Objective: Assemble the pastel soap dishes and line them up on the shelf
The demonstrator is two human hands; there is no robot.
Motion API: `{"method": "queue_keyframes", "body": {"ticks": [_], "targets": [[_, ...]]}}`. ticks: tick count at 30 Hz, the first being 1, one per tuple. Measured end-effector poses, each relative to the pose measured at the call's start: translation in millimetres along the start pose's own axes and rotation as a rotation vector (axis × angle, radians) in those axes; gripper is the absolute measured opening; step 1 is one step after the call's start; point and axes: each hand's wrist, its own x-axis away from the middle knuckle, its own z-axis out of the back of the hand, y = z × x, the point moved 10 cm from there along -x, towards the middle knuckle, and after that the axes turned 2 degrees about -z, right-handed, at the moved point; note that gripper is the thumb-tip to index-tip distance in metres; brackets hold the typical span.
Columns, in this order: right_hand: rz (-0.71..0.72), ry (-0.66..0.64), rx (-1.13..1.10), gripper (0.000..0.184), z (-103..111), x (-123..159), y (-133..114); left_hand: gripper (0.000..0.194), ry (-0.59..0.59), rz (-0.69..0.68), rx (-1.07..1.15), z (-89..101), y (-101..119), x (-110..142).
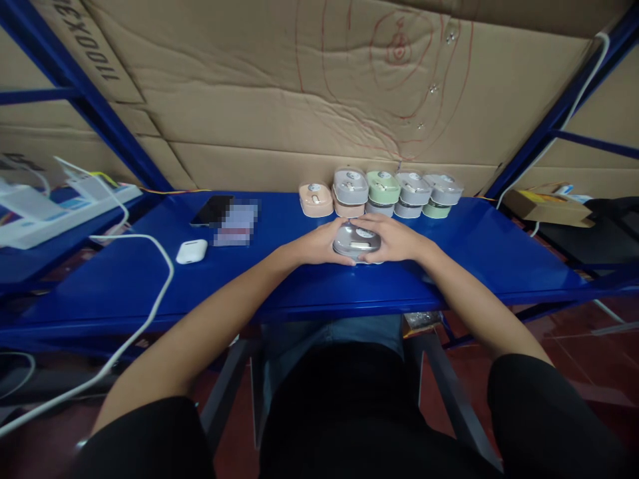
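Observation:
Both of my hands are wrapped round a small grey plastic case near the front middle of the blue table. It has rounded corners, a shiny see-through lid with a round sticker, and a pale tab at its front. My left hand grips its left side and my right hand its right side, with fingers curling over the far edge. Just behind stands a row of like cases: a single peach case, then stacks topped by a grey case, a green case and two more grey ones.
On the left of the blue table lie a white earbud case and a dark phone, partly blurred out. A white cable crosses the left edge. Cardboard walls the back. An open carton sits at right.

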Motion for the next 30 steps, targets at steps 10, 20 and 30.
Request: {"method": "queue_keyframes", "body": {"ticks": [10, 20, 30], "targets": [[-0.041, 0.004, 0.105, 0.102, -2.1, -0.5, -5.5, 0.115, -0.028, 0.047, -0.244, 5.7, 1.5, 2.9], [-0.035, -0.007, 0.163, 0.103, -2.8, -1.2, -6.7, 0.123, -0.025, 0.086, -0.221, 2.2, -7.3, 5.5], [0.010, 0.213, -0.189, 0.089, 2.9, -0.3, 16.9, 0.104, 0.088, -0.092, -0.074, 19.2, 12.4, 0.3]]}}
